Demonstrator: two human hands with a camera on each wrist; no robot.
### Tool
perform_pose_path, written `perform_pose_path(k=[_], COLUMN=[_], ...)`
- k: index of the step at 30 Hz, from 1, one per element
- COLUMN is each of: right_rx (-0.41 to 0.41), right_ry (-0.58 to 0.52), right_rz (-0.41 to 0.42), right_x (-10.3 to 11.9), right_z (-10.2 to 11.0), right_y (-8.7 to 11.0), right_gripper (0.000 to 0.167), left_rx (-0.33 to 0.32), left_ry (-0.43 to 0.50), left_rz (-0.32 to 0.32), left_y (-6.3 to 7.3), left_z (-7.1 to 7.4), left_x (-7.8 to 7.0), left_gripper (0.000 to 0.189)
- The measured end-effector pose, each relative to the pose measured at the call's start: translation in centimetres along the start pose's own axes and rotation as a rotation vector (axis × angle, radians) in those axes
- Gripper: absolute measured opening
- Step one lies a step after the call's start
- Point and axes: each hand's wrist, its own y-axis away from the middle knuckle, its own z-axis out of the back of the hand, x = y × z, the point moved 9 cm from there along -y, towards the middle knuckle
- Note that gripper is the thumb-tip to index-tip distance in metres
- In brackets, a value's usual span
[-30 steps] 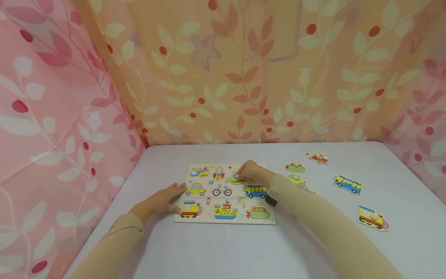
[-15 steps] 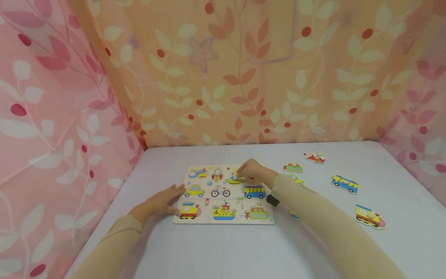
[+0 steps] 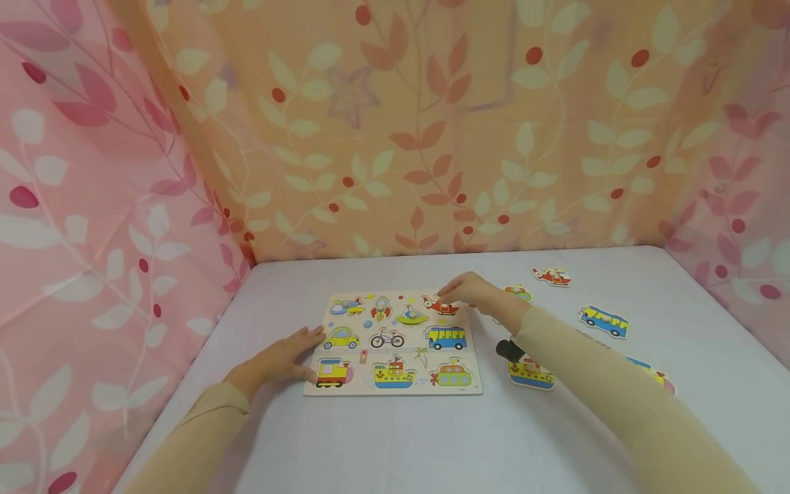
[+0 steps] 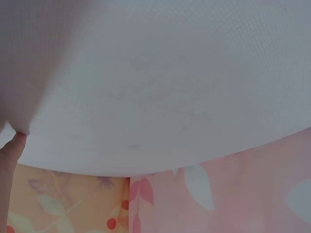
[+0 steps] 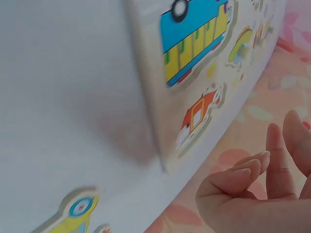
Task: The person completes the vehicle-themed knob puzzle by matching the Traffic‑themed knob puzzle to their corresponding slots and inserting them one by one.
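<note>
A pale puzzle board point(image 3: 401, 351) with vehicle pictures lies on the table. My left hand point(image 3: 280, 357) rests with spread fingers at its left edge; in the left wrist view only a finger point(image 4: 12, 150) shows. My right hand point(image 3: 480, 295) hovers by the board's upper right corner, beside the helicopter picture point(image 3: 443, 306). The right wrist view shows this hand point(image 5: 252, 194) holding nothing, some fingers bent and others extended. A knobbed flying saucer piece point(image 3: 411, 315) sits in the top row, near a rocket piece point(image 3: 381, 309) and an airplane piece point(image 3: 347, 307).
Right of the board lie a helicopter piece point(image 3: 552, 276), a submarine piece point(image 3: 518, 293), a bus piece point(image 3: 605, 321) and a ship piece point(image 3: 532, 375). The right sleeve partly covers a train piece point(image 3: 663, 383). Patterned curtains point(image 3: 395, 137) stand behind and beside the white table point(image 3: 370, 446).
The right hand has set the flying saucer piece into the board, let go of it and moved right. The left hand stays at the board's left edge.
</note>
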Motion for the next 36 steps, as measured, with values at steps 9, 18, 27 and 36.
perform_pose_path(k=[9, 18, 27, 36], right_rx=[-0.015, -0.027, -0.040, -0.029], right_ry=[0.034, 0.025, 0.032, 0.075], right_rz=[-0.033, -0.030, -0.044, -0.013], right_x=[-2.0, -3.7, -5.2, -6.3], right_z=[3.0, 5.7, 8.3, 10.2], right_y=[1.5, 2.9, 3.7, 4.3], right_gripper=[0.034, 0.039, 0.044, 0.047], left_rx=[-0.009, 0.000, 0.009, 0.009], left_ry=[0.008, 0.019, 0.024, 0.027], left_rz=[-0.019, -0.007, 0.012, 0.015], left_y=[0.1, 0.1, 0.2, 0.0], left_z=[0.1, -0.1, 0.2, -0.1], left_x=[-0.1, 0.0, -0.1, 0.1], left_gripper=[0.094, 0.097, 0.094, 0.095])
